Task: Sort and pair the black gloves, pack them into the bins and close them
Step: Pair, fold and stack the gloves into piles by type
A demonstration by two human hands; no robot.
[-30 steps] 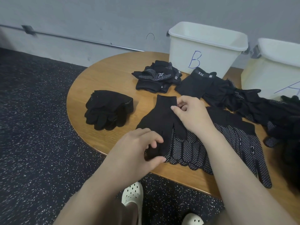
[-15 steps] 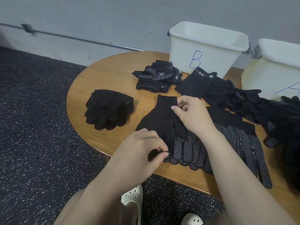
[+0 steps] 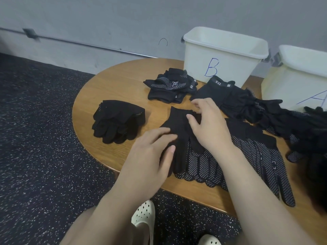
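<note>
A plain black glove (image 3: pixel 178 128) lies on top of a dotted black glove (image 3: pixel 200 167) near the round table's front edge. My left hand (image 3: pixel 152 156) rests flat on the plain glove's finger end, fingers straight. My right hand (image 3: pixel 208 128) lies over its cuff and palm with fingers spread. Another dotted glove (image 3: pixel 269 161) stretches to the right beside them. White bin B (image 3: pixel 224 55) and white bin A (image 3: pixel 300 73) stand open at the back of the table.
A folded stack of black gloves (image 3: pixel 116 121) sits at the table's left. A second stack with white markings (image 3: pixel 171 85) lies before bin B. A loose heap of black gloves (image 3: pixel 261 108) runs along the right. The wooden table (image 3: pixel 109 85) edge curves above speckled floor.
My left hand has let go of the glove's fingertips and now lies flat on it, further up. My right hand has opened from its pinch at the cuff and spread out.
</note>
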